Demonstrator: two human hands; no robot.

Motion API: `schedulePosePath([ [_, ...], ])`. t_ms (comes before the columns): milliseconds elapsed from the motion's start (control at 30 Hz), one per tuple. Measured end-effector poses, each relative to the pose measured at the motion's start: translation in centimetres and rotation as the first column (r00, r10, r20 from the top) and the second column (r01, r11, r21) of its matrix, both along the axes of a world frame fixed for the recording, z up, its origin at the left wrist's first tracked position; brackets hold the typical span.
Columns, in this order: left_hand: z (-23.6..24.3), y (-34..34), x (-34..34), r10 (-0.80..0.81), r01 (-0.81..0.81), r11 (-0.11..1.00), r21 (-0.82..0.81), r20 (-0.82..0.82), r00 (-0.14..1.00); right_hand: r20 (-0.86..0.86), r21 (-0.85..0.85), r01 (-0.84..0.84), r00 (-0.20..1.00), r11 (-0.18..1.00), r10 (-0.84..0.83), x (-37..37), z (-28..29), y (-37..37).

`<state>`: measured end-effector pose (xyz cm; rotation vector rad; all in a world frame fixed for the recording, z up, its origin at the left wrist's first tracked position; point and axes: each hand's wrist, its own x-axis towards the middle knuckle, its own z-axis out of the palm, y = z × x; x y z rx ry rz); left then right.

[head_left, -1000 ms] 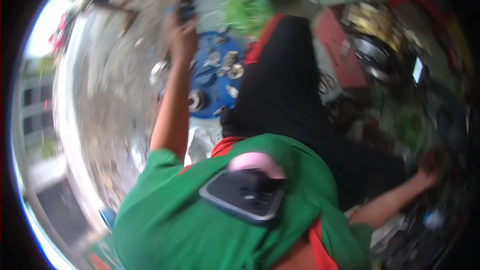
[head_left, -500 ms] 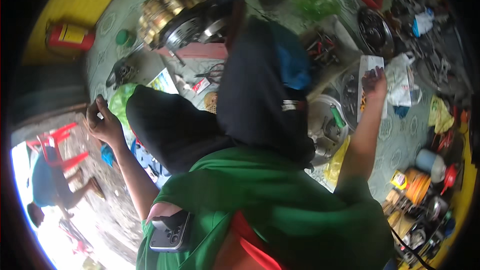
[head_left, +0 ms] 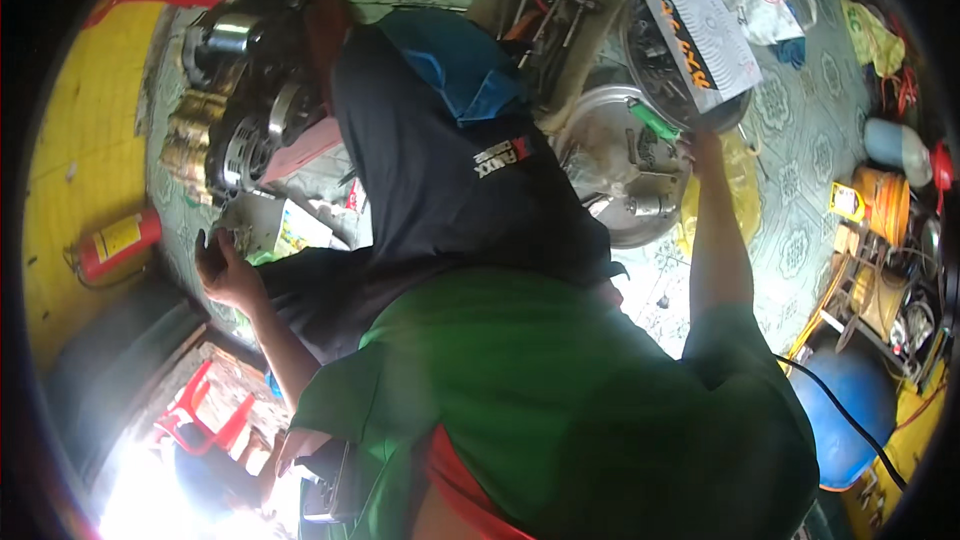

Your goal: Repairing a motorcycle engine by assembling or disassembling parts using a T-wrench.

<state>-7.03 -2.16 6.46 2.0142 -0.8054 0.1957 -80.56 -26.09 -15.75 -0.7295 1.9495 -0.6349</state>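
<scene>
My right hand (head_left: 704, 147) is at the right rim of a round metal basin (head_left: 580, 115), close to a green-handled tool (head_left: 655, 121). Blur and small size hide whether its fingers grip anything. Metal parts (head_left: 652, 196) lie inside the basin. Just beyond, a white box with orange marks (head_left: 690, 25) rests over a round dark pan (head_left: 640, 65) of black parts. Out to the left, my left hand (head_left: 228, 272) is raised with its fingers apart, holding nothing. Papers (head_left: 300, 227) lie on the floor beside it. Black cloth with a blue panel (head_left: 470, 70) covers the middle.
A brass-coloured engine part (head_left: 195, 145) stands at the far left, near a red fire extinguisher (head_left: 120, 240). Wrenches fill a tool tray (head_left: 590, 55) at the far middle. A yellow plastic bag (head_left: 735, 190) lies by my right forearm. A blue rounded object (head_left: 845, 420) sits lower right.
My right hand has moved from over the white box to the basin's rim, turning from fingers up to fingers leftward. My left hand stays raised and empty. The whole view has swung.
</scene>
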Motion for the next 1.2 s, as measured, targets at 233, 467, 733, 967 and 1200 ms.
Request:
schedulePosePath([
  [233, 0.1, -2.7, -0.9, 0.012, -0.058, 0.971, 0.232, 0.193, 0.981, -0.613, 0.435, -0.347, 0.562, 0.831, 0.556, -2.9, -2.7, 11.4],
  [467, 0.2, -2.0, -0.3, -0.029, -0.051, 0.974, 0.219, 0.348, 0.937, -0.844, 0.176, 0.121, 0.529, 0.977, 0.087, -0.5, 0.6, 11.9],
  [733, 3.8, 3.7, 2.1, 0.034, -0.13, 0.982, 0.14, 0.539, 0.841, -0.705, 0.64, -0.214, -0.546, 0.738, 0.453, -3.0, -4.3, -0.9],
  [967, 5.6, 23.0, 2.0, 0.637, -0.734, 0.678, 0.049, 0.461, 0.618, -0.32, -0.94, -0.319, 0.947, -0.121, -0.008, 27.7, 16.8, -24.1],
  [1200, -7.3, 46.5, -15.6, 0.976, -0.859, 0.108, 0.5, 0.11, 0.187, -0.482, -0.876, -0.433, 0.755, -0.214, 0.445, 49.4, 30.1, -30.6],
])
